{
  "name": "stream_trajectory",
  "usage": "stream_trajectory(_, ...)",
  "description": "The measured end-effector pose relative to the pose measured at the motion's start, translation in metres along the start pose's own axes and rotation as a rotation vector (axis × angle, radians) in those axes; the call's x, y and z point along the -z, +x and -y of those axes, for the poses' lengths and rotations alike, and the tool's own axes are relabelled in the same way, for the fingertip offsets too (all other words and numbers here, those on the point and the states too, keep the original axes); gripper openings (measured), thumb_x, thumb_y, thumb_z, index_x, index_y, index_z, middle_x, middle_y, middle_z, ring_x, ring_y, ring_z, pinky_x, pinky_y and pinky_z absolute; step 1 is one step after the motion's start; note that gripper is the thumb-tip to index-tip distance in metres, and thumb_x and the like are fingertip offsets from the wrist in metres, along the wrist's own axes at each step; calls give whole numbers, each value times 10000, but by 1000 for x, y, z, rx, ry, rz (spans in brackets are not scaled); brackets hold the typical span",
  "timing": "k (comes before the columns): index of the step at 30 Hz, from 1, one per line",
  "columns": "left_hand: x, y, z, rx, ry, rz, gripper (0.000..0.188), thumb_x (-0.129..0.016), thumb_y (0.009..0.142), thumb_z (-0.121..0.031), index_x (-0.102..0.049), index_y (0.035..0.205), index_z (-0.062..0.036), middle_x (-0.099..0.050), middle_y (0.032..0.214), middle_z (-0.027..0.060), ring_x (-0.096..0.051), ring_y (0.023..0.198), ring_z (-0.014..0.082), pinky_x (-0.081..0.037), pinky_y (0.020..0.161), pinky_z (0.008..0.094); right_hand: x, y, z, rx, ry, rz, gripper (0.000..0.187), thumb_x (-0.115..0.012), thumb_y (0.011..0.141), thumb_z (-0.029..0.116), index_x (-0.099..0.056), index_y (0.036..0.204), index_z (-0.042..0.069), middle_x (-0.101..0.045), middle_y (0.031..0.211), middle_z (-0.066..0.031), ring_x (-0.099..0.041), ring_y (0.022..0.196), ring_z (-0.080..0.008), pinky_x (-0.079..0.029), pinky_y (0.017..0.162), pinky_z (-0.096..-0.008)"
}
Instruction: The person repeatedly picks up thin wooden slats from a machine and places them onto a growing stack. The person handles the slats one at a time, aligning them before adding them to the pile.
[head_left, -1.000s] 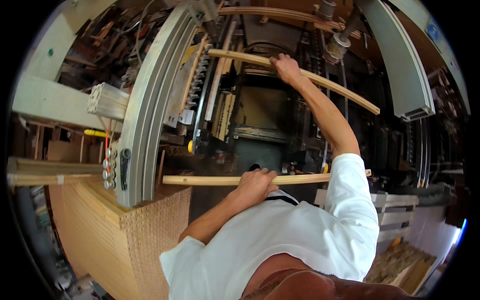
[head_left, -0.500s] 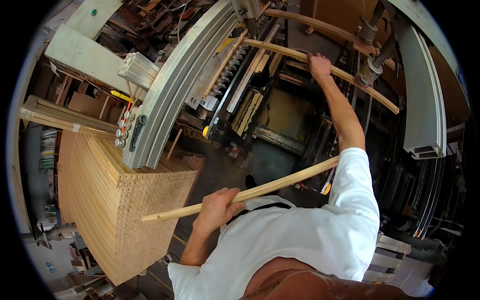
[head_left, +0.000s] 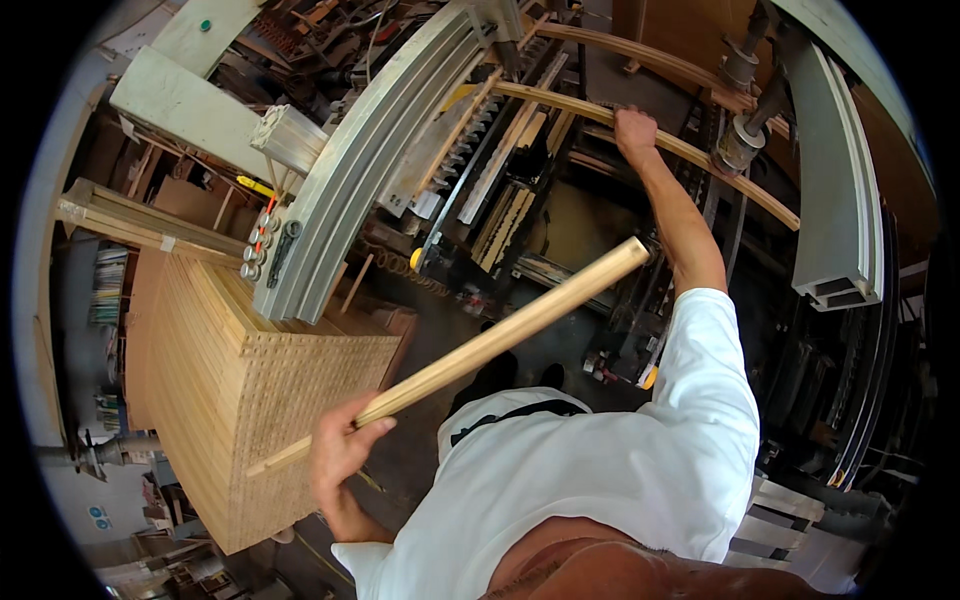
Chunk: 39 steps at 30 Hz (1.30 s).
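Note:
My left hand (head_left: 336,452) is closed around a pale wooden slat (head_left: 515,322) near its lower end. That slat slants up to the right across the front of my body, its far end raised toward the camera. With my right arm stretched forward, my right hand (head_left: 635,132) grips a second wooden slat (head_left: 705,160), which lies across the machine (head_left: 590,225). The fingertips of that hand are partly hidden behind the slat. Close to my left hand stands a large stack of wooden slats (head_left: 315,395), their ends facing me.
A curved-looking metal beam (head_left: 345,165) with a row of round buttons (head_left: 255,245) rises at the left. Another metal beam (head_left: 840,180) stands at the right beside clamp cylinders (head_left: 742,145). One more slat (head_left: 640,50) lies across the machine's far side.
My left hand has moved left and toward me, and the slat's far end has swung up toward the camera. My right hand stays on the other slat, almost unmoved.

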<state>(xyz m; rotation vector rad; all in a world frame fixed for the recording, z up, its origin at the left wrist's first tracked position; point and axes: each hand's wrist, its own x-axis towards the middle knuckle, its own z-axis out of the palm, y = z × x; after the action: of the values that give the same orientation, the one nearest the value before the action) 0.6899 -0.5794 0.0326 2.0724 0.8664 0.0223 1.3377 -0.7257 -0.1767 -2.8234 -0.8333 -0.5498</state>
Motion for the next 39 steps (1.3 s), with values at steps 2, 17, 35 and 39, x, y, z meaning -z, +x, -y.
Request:
stream_trajectory(2,15,-24,3,103,-131,-124,294,-773,796,-15,-696,1077,29,-684,929,27,-600,822,127,-483,753,283,5,-3,3,-18,-21,15,204,-581,851,121,-738,962,50,-686,1043,-173,-683,970,-360,-535,828,-475)
stream_trajectory(17,198,-187,109,1,-398,-746,484,-722,924,-360,-569,1206,2,-640,932,46,-618,795,127,-498,679,254,13,-15,22,34,159,-116,459,-620,952,298,-568,1359,94,-649,1183,-207,-635,1068,-404,-516,915,-492)
stream_trajectory(35,400,187,207,386,-26,-977,504,-676,838,-360,-685,1023,109,-715,920,178,-692,807,247,-532,674,359,113,-288,255,147,956,315,349,-672,902,51,-610,1242,1,-665,1063,-174,-684,918,-295,-544,805,-364)
stream_trajectory(39,409,245,223,425,87,-795,513,-670,828,-404,-700,993,81,-719,878,182,-693,762,260,-534,663,370,121,-344,260,-50,852,389,354,-673,898,74,-621,1239,-11,-672,1094,-185,-687,918,-305,-543,817,-371)
